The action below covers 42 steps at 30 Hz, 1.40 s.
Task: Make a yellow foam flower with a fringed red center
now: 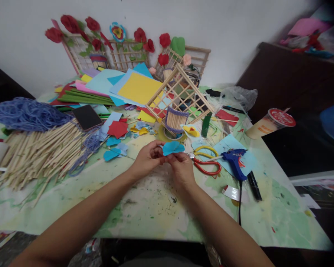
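A blue paper petal piece (pixel 173 148) with a lobed edge is pinched between my two hands above the table. My left hand (pixel 150 157) grips its left side, fingers curled. At its lower right edge, my right hand (pixel 183 167) closes on it with thumb and fingers. Just beyond stands a wooden stick lattice (pixel 180 89) with a small stick basket (pixel 176 119) trimmed in purple yarn. Scissors (pixel 207 160) with yellow and red handles lie right of my right hand, near a blue glue gun (pixel 235 163). More blue paper petals (pixel 112 154) lie to the left.
Bundled wooden sticks (pixel 44 148), purple yarn (pixel 28 113) and a phone (pixel 87 117) fill the left side. Coloured paper sheets (pixel 140 89) lie behind. A sealed drink cup (pixel 271 123) leans at the right edge. The glue gun's cord (pixel 240 204) runs toward the front edge.
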Tool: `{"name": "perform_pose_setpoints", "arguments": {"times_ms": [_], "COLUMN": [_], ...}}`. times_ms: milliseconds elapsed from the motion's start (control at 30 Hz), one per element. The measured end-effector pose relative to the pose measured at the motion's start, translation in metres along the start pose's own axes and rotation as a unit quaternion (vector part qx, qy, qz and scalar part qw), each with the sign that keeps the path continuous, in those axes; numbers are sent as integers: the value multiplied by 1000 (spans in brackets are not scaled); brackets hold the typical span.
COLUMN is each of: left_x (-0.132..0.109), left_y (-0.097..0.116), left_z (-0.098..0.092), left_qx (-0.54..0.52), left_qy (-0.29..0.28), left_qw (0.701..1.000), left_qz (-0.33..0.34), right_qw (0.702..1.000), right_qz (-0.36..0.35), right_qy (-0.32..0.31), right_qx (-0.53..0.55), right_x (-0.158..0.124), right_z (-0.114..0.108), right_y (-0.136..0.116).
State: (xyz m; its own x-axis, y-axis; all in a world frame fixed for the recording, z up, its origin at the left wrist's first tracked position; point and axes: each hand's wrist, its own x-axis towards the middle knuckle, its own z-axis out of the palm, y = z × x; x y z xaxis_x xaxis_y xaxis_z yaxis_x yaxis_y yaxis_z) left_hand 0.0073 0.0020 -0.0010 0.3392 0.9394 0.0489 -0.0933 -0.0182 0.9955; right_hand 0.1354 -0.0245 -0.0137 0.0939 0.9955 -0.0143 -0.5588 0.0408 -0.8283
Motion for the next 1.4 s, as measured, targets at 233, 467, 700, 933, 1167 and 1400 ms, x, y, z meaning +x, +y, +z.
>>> {"name": "perform_pose_setpoints", "arguments": {"times_ms": [233,467,700,933,1167,1400], "left_x": [0,0,0,2,4,6], "left_y": [3,8,3,3,4,13], "left_z": [1,1,-1,-4,-7,-13], "left_qx": [11,64,66,107,141,253], "left_qy": [-19,-29,-67,-87,-95,-62], "left_qw": [1000,998,995,990,985,965], "left_qz": [-19,4,-14,-17,-29,40], "right_qw": [998,991,992,990,988,990], "right_qz": [-11,-44,-76,-84,-111,-89], "right_qy": [13,38,32,79,103,101], "right_qx": [-63,-123,-98,-84,-26,-38], "right_x": [-2,1,4,8,12,14], "right_z": [0,-6,-12,-10,-9,-7], "right_y": [-2,-6,-2,-18,-35,-39]}}
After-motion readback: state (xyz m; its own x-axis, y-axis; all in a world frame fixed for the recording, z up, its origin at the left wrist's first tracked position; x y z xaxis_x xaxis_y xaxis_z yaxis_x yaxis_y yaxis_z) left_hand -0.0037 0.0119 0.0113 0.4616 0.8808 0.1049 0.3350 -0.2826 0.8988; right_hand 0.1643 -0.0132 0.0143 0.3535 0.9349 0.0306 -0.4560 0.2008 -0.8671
